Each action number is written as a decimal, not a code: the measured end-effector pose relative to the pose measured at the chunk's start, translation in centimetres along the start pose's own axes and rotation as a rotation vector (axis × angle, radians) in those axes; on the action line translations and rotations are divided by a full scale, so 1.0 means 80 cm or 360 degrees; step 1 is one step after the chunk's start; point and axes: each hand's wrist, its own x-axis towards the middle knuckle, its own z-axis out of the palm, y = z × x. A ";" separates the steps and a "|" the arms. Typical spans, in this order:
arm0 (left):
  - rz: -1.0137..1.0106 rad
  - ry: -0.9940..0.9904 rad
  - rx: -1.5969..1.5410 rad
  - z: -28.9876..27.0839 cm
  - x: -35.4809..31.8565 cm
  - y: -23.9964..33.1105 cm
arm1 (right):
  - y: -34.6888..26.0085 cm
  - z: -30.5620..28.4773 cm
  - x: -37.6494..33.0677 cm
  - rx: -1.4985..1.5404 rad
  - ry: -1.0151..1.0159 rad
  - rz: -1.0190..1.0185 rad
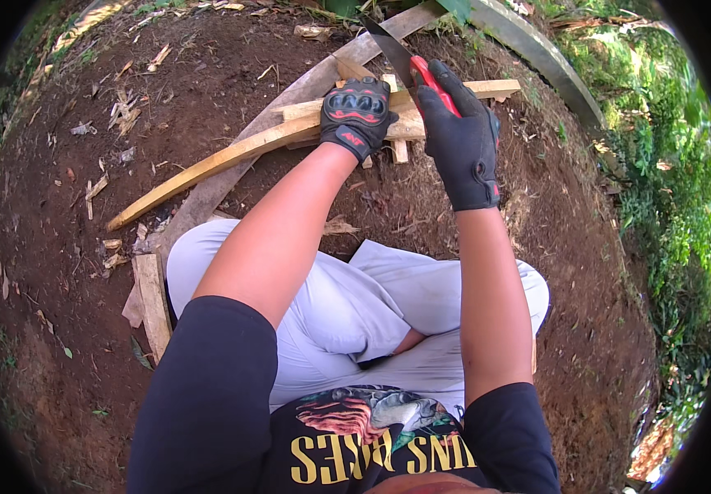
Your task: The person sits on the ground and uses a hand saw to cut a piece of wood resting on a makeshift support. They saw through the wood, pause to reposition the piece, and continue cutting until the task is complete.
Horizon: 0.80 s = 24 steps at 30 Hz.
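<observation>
My right hand [461, 136], in a black glove, is closed round the red handle [435, 86] of a hand saw. The saw's dark blade [390, 48] slants up and away to the left, beyond the wood. My left hand [355, 114], gloved in black with red trim and hard knuckle guards, is closed over a long wooden strip [215, 171] and presses it down; its fingertips are hidden. Other pale pieces of wood [491, 87] lie along and under the strip. A short cross-piece [399, 151] sticks out below them, between my hands.
A weathered plank [306, 86] runs diagonally across the brown soil [51, 272] behind the wood. At my left knee lies a short board [151, 305]. Wood chips [125, 115] are scattered on the left. A grey curved edging [545, 58] and green plants [660, 181] border the right.
</observation>
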 end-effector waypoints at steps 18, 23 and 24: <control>-0.0033 -0.0139 -0.0033 -0.007 0.003 -0.011 | 0.023 -0.071 -0.166 -0.0094 -0.0009 -0.0029; -0.0030 -0.0114 -0.0035 -0.014 0.001 -0.007 | 0.038 0.017 -0.028 0.0123 0.0047 -0.0192; -0.0017 -0.0132 -0.0041 -0.014 0.000 -0.006 | 0.038 0.028 -0.009 0.0100 0.0062 -0.0240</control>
